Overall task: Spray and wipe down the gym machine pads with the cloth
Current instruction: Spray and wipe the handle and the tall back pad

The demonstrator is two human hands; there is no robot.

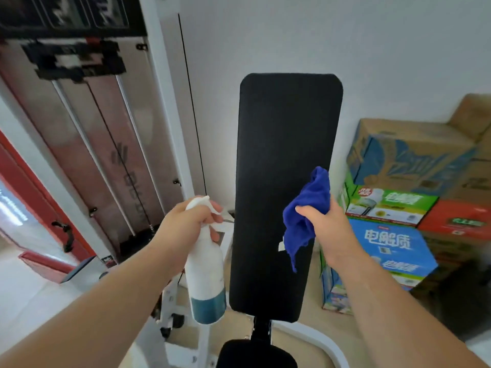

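Our left hand (186, 221) fingers (215, 208) curled round the spray bottle (206, 274), our right hand (328, 224) gripping the blue cloth (305, 211) against the black back pad (287, 144) between them

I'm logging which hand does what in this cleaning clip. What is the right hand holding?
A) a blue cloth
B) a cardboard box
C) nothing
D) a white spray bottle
A: the right hand grips the blue cloth in front of the black back pad, while the left hand holds the white spray bottle.
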